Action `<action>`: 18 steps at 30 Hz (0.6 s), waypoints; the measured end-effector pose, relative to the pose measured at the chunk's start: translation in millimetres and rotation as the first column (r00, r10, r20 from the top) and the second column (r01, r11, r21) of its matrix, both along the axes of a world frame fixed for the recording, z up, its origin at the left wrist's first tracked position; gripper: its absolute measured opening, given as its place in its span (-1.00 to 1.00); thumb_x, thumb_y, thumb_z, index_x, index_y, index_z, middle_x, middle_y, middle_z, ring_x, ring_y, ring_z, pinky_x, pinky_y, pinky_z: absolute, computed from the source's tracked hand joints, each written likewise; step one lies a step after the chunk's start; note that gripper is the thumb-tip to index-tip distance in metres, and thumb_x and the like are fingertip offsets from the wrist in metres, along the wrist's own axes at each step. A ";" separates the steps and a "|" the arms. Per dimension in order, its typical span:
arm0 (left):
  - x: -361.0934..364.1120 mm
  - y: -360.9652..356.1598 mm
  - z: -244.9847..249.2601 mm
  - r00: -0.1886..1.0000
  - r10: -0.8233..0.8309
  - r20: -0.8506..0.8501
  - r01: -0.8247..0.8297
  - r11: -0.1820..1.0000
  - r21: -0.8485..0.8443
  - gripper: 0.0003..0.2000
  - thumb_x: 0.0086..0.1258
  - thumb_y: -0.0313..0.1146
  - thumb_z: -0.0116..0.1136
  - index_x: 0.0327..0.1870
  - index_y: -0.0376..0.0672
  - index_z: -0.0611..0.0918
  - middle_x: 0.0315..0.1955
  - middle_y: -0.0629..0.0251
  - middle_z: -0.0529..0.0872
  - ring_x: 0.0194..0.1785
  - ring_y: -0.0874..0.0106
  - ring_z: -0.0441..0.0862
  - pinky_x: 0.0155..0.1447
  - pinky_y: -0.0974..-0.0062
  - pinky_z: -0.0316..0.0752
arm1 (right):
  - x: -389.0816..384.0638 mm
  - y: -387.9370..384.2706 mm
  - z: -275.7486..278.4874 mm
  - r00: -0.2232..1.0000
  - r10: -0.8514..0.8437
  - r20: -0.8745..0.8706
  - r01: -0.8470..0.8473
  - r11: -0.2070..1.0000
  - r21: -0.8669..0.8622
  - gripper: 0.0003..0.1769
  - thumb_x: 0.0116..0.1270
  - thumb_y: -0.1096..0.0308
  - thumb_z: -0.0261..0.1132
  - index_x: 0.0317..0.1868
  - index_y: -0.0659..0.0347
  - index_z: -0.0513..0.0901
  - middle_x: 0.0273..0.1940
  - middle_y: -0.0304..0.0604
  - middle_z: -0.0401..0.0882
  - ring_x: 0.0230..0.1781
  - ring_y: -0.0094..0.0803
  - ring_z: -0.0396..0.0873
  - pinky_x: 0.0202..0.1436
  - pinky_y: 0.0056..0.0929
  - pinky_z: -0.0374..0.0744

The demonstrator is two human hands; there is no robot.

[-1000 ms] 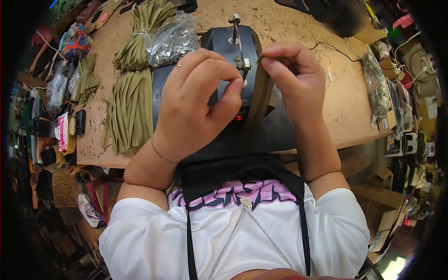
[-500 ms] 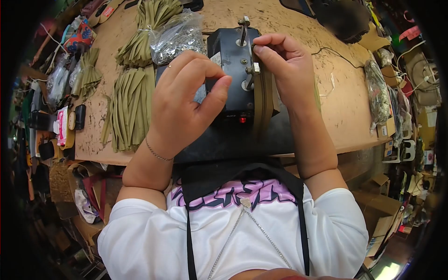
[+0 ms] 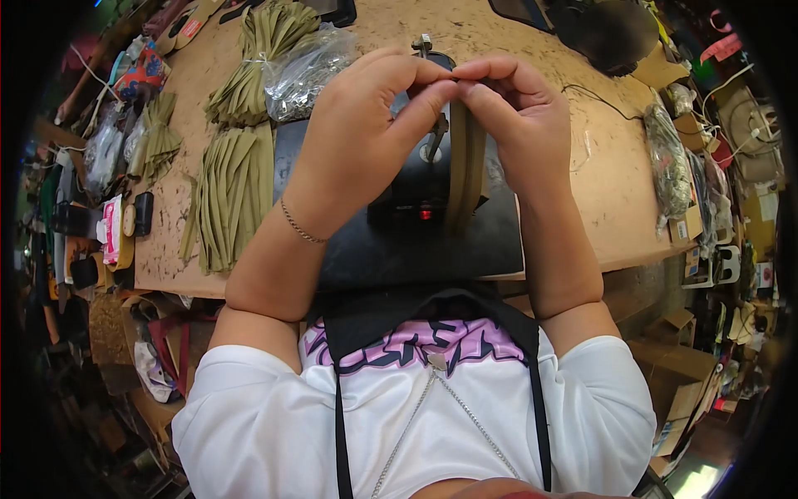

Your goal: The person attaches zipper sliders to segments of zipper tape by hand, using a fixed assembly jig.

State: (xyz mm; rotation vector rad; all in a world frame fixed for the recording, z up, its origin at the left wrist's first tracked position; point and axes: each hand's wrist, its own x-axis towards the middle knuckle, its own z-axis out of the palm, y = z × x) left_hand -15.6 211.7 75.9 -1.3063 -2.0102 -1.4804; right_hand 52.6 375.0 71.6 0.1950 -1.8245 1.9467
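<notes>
Over the top of a black machine (image 3: 407, 187) with a lit red light, my two hands meet at the fingertips. My left hand (image 3: 370, 125) is pinched, thumb against index finger, partly covering the machine. My right hand (image 3: 524, 116) is pinched too, its tips touching those of the left. Whatever small thing lies between the fingers is too hidden to make out. An olive zipper strip (image 3: 468, 166) hangs down the machine's right side, just below my right fingertips. A metal post with a bolt (image 3: 424, 43) rises behind the hands.
Olive strips (image 3: 233, 195) lie in a bundle left of the machine, with a tied bundle (image 3: 264, 62) behind. Beside that is a clear plastic bag (image 3: 306, 75) of metal parts. A black cable (image 3: 594, 93) crosses the right side of the table (image 3: 615, 200).
My left hand has moved up and right, from the machine's left side to my right fingertips, and its fingers have closed. My right hand has shifted only slightly.
</notes>
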 end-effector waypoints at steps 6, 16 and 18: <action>7.5 2.5 -0.2 0.970 0.092 -0.225 -0.093 0.996 0.010 -0.89 0.35 -0.46 0.23 -0.37 -0.30 0.60 -0.52 0.28 0.50 -0.41 0.37 0.47 -0.30 0.45 0.37 | 10.6 1.0 2.4 0.999 0.043 0.008 -0.044 0.999 0.032 -0.84 0.34 0.56 0.30 -0.08 0.31 0.67 -0.24 -0.28 0.69 -0.24 -0.66 0.61 -0.13 -0.68 0.57; 0.2 -22.7 -3.9 0.983 0.175 -0.053 -0.174 0.984 0.031 -0.78 0.32 -0.32 0.29 -0.48 -0.22 0.58 -0.55 0.27 0.51 -0.46 0.32 0.48 -0.34 0.39 0.37 | -19.1 4.6 -21.6 0.999 0.035 0.017 -0.035 0.999 -0.037 -0.87 0.38 0.49 0.32 -0.09 0.27 0.68 -0.27 -0.30 0.68 -0.27 -0.67 0.59 -0.16 -0.66 0.56; -0.6 -25.0 -7.9 0.984 0.178 -0.026 -0.177 0.984 0.019 -0.78 0.32 -0.32 0.30 -0.47 -0.23 0.58 -0.54 0.26 0.52 -0.45 0.32 0.50 -0.33 0.40 0.38 | -21.3 3.1 -22.3 0.999 0.030 0.018 -0.030 0.999 -0.032 -0.87 0.38 0.49 0.32 -0.09 0.26 0.68 -0.27 -0.30 0.68 -0.26 -0.67 0.59 -0.15 -0.66 0.55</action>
